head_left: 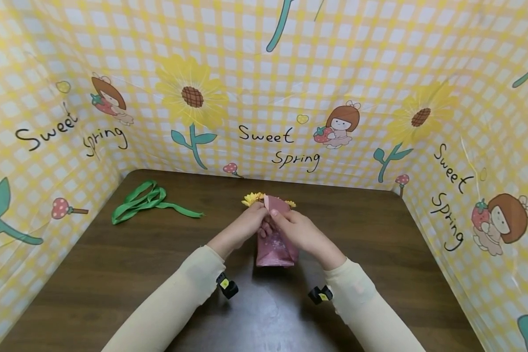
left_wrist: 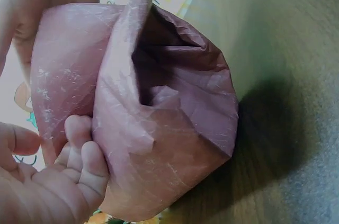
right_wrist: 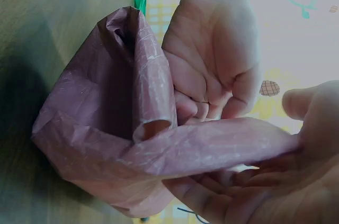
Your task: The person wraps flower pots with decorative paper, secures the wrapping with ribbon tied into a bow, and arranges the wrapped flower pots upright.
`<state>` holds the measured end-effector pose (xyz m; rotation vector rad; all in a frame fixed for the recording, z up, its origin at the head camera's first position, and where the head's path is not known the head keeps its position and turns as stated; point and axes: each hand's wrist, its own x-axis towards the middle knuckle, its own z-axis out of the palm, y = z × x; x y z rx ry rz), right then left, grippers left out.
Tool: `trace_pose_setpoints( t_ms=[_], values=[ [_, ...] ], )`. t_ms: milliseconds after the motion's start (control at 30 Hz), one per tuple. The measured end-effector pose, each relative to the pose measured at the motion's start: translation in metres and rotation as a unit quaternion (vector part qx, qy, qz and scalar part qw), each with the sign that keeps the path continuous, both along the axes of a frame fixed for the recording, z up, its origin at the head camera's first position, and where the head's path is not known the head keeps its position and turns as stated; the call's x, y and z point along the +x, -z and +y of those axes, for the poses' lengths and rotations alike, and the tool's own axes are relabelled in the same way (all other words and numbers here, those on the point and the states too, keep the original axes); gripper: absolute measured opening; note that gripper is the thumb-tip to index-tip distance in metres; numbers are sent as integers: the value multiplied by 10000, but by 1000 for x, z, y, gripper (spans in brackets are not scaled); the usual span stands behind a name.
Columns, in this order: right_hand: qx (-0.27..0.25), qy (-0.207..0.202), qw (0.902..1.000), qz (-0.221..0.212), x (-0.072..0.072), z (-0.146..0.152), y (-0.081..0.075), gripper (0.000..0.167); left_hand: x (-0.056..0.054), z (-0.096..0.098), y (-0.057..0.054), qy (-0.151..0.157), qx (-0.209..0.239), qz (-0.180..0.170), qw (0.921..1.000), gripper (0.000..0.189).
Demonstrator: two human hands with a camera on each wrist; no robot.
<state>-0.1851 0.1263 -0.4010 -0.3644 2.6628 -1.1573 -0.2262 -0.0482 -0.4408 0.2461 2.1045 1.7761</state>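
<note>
A sheet of pink wrapping paper [head_left: 278,252] is folded round yellow flowers [head_left: 252,199] at the middle of the table. In the head view the blossoms peek out at its far end, on both sides of the hands. My left hand [head_left: 252,220] grips the paper's left side with curled fingers. On the right side, my right hand [head_left: 297,229] pinches a flap of it, thumb on top. In the right wrist view the paper [right_wrist: 90,102] shows a rolled fold and a hollow opening, and the flap runs into my right hand [right_wrist: 270,181]. The stems are hidden.
A loosely looped green ribbon [head_left: 141,205] lies at the back left of the dark wooden table [head_left: 356,220]. Checked yellow cloth walls [head_left: 264,98] rise behind and on both sides. Each wrist carries a small black camera mount [head_left: 227,286].
</note>
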Motion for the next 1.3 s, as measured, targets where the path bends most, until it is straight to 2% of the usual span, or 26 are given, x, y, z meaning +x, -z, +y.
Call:
trace_pose_setpoints(
  t_ms=[33,167,267,400,533,600,633,667,700,767,800,833,867,900,933,967,1067,1133,1233,1300],
  values=[
    [-26,30,10000,-42,0,1,2,63,-1,0,0,-5,-2,23,10000,32],
    [-118,92,9999,-54,4,5,7,66,-2,2,2,-313,-185,10,9993,34],
    [-187,-46,9998,92,6,7,9,60,-2,3,3,-544,-210,-117,9982,36],
    [-169,-301,9986,407,9,8,12,52,0,3,6,-669,-36,-153,9976,55],
    [4,-532,9949,855,13,5,14,43,0,-3,9,-661,-252,158,9974,69],
    [175,-599,9923,1072,15,2,15,41,0,-7,8,-615,-770,587,9934,74],
    [300,-626,9906,1175,16,1,15,41,0,-9,7,-589,-1145,920,9874,77],
    [416,-634,9891,1260,17,0,16,41,1,-10,6,-563,-1550,1283,9779,78],
    [501,-630,9882,1305,18,-1,16,42,1,-11,4,-547,-1989,1683,9639,78],
    [633,-612,9864,1389,20,-1,17,43,1,-12,0,-457,-2829,2601,9221,72],
    [670,-616,9859,1407,20,-1,18,43,1,-12,-2,-338,-3133,3058,8984,67],
    [695,-615,9856,1417,20,-1,18,43,2,-11,-5,-169,-3272,3451,8795,60],
    [683,-608,9856,1423,21,-1,18,43,2,-11,-8,71,-3313,3731,8666,54],
    [674,-609,9856,1424,22,-1,18,43,2,-11,-10,353,-3271,3923,8590,50],
    [668,-610,9857,1425,23,-1,18,42,2,-11,-12,648,-3206,4035,8545,48],
    [647,-614,9857,1430,24,-1,18,43,2,-10,-14,922,-3125,4041,8547,46],
    [604,-676,9851,1458,28,1,19,43,2,-11,-17,1498,-3129,3744,8599,36],
    [573,-730,9844,1492,29,2,19,43,1,-11,-17,1669,-3330,3632,8540,27],
    [483,-813,9832,1564,30,5,21,40,0,-11,-17,1845,-3610,3625,8392,21],
    [441,-817,9831,1576,31,7,22,39,-1,-10,-16,1924,-3636,3642,8355,20]
  ],
)
